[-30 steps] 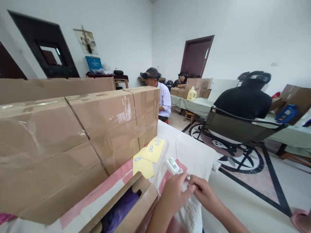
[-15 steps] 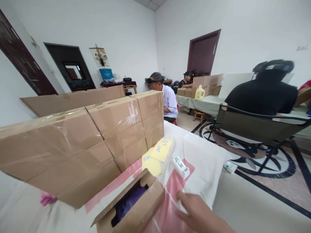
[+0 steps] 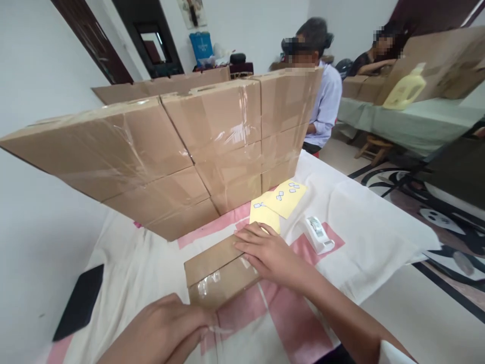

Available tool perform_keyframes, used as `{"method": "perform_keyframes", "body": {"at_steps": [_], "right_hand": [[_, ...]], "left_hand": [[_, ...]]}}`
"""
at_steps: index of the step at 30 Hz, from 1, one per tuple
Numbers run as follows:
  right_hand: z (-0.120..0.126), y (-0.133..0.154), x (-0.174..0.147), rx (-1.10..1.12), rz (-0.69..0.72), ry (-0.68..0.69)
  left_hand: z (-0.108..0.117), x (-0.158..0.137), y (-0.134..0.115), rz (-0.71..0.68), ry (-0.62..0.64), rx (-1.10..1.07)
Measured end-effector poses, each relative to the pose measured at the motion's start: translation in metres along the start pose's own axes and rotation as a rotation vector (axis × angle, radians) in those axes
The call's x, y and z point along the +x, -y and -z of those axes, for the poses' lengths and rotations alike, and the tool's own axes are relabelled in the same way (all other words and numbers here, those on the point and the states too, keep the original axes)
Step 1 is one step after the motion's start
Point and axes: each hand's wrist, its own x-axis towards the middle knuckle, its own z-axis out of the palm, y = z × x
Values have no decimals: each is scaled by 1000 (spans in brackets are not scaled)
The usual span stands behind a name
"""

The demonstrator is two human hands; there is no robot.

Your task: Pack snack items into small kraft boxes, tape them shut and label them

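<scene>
Soft light, glare on taped boxes (image 3: 223, 121), stretched edges, perhaps slight blur

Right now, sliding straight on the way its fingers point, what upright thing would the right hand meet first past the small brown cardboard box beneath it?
Probably the tall wall of taped brown cardboard boxes, beyond a strip of pink-and-white cloth, though depth is unclear from one view.

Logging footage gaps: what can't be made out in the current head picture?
Head view:
Cardboard box: contents, hidden by its own cardboard.
Left hand: blurred; whatever it holds cannot be told.
Nearer yellow paper: partly covered by the right hand.
Blue container: print too small to read.
White sleeve: cut off by bottom edge.
</scene>
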Motion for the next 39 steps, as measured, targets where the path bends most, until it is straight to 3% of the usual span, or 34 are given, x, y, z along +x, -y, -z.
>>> {"method": "perform_keyframes", "body": {"at_steps": [10,18,39], "right_hand": [[-7,-12,-1,86,-29,4],[-10,-15,-2,107,-33,-16],[-12,-18,-6,193,-42,-17]], "left_hand": [[41,58,17,173,168,35],[47,108,16,196,275,3],[34,121,8,466,332,297]]}}
